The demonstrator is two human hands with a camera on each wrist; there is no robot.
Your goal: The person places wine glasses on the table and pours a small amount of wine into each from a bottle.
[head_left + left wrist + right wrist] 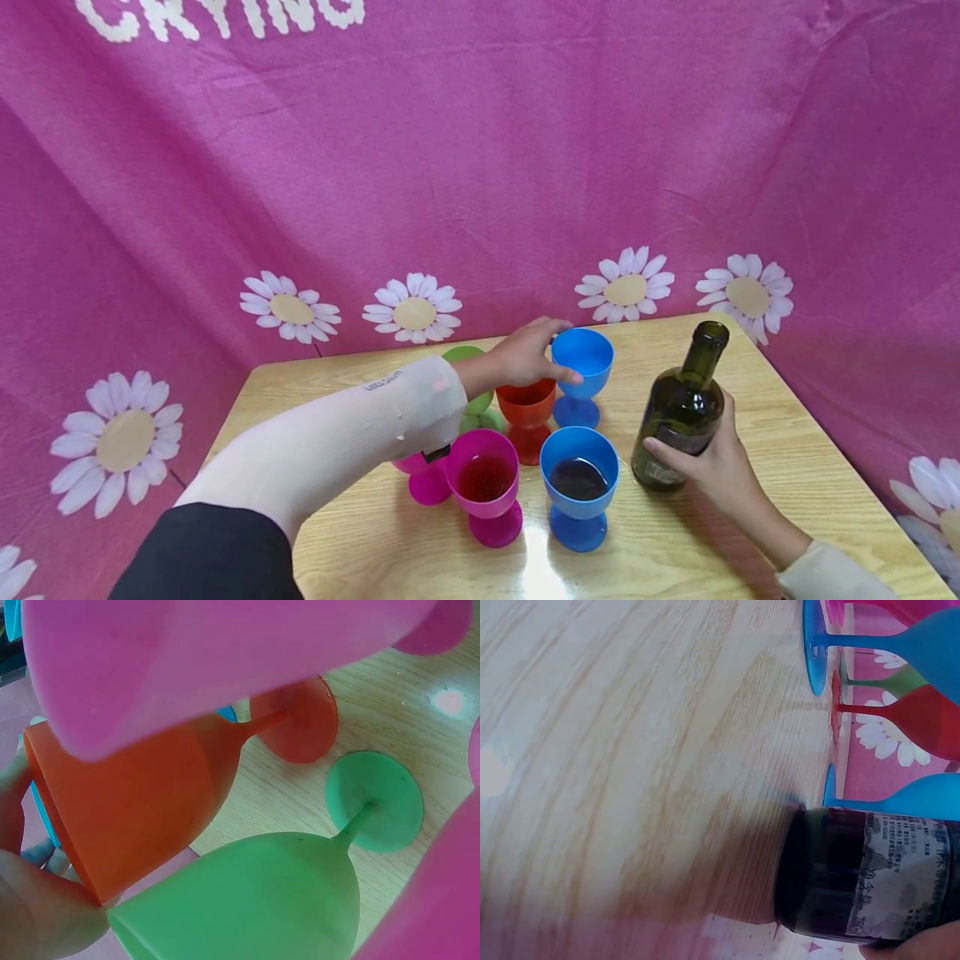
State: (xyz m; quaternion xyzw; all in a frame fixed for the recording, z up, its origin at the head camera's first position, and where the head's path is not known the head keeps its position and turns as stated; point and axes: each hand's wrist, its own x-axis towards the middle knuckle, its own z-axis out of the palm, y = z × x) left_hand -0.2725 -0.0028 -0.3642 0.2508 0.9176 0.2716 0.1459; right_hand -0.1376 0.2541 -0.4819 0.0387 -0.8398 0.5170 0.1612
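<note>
My left hand (525,354) reaches across the other goblets to the blue goblet (588,387) at the back and holds its bowl near the rim, thumb in front. In the left wrist view its fingers show behind the orange-red goblet (150,802). My right hand (716,467) grips a dark green glass bottle (678,408) round its lower body. The bottle is nearly upright and uncapped, its base close to the tabletop. A pale label (900,874) shows in the right wrist view.
In front stand a blue goblet (579,450) with dark liquid and a pink goblet (483,467) with red liquid. A second pink goblet (429,487) and a green goblet (262,892) are partly hidden by my left arm. Pink cloth (480,167) hangs behind the wooden table (360,533).
</note>
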